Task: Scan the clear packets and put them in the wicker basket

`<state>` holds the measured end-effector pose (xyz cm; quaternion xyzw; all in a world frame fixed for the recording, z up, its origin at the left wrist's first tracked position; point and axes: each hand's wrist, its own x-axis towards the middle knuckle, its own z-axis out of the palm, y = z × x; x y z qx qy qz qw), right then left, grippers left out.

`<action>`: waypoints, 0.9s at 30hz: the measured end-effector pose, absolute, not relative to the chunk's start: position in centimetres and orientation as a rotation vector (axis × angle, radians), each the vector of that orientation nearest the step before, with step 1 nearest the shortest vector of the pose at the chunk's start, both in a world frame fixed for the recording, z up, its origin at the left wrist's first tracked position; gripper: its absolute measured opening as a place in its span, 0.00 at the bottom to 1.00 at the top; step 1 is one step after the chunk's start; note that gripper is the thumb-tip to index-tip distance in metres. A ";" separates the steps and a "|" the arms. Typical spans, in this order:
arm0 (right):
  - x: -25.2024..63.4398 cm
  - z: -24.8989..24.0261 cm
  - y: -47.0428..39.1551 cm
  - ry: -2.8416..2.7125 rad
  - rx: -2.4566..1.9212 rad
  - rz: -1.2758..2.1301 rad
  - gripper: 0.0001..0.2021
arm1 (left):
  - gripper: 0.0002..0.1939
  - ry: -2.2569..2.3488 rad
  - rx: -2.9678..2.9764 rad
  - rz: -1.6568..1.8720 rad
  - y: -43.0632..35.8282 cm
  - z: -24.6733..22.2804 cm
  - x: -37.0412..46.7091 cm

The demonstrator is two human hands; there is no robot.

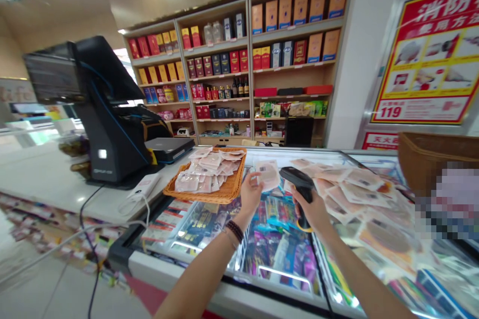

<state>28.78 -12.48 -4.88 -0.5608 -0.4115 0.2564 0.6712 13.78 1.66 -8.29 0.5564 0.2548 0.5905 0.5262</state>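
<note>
My left hand (251, 190) pinches a flat clear packet (268, 174) with a small printed label, held upright above the glass freezer top. Around my right hand's fingers is a black barcode scanner (297, 178); my right hand (310, 204) grips its handle, and the head points toward the packet. To the left, an orange wicker basket (231, 190) holds a heap of similar small packets (207, 169). On the right, many larger flat packets (359, 179) lie spread over the glass. What is inside the held packet is hard to make out.
A black checkout terminal (112, 129) stands on the white counter (41, 164) at left, with cables hanging down. Under the freezer's glass lie colourful wrapped goods (277, 249). A brown basket (422, 159) sits far right. Shelves of boxes (224, 62) line the back wall.
</note>
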 end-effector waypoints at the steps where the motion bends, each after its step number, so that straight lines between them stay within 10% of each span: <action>1: 28.7 -4.9 -12.5 -0.943 -1.273 0.571 0.28 | 0.20 0.613 1.308 1.413 1.8 -8.9 13.9; 27: 27.3 -5.0 -13.7 -1.258 -1.482 0.500 0.20 | 0.24 0.749 1.230 1.411 3.2 -11.4 13.8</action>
